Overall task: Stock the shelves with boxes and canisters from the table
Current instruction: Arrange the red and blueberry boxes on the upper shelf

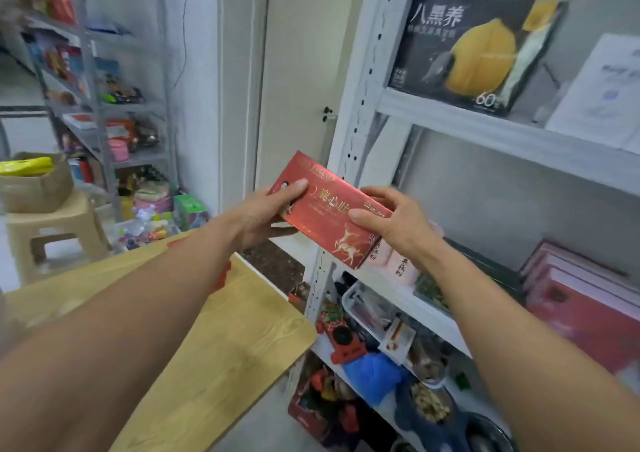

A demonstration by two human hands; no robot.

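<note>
A flat red box [329, 209] with gold lettering and a gold deer is held in the air in front of the white metal shelf unit [349, 133]. My left hand [273, 212] grips its left end, thumb on top. My right hand [391, 223] grips its right end, thumb on the front face. The box is tilted, its right end lower, just left of the middle shelf [408, 299]. Pink canisters [401, 266] with black writing stand on that shelf behind my right hand. The wooden table [214, 341] lies below my left forearm.
A black box with a yellow fruit picture [474, 53] stands on the upper shelf. Red and pink boxes [581, 299] are stacked at the right of the middle shelf. Lower shelves hold trays, bags and bowls. A second stocked rack [104, 88] and a beige stool [52, 233] stand at left.
</note>
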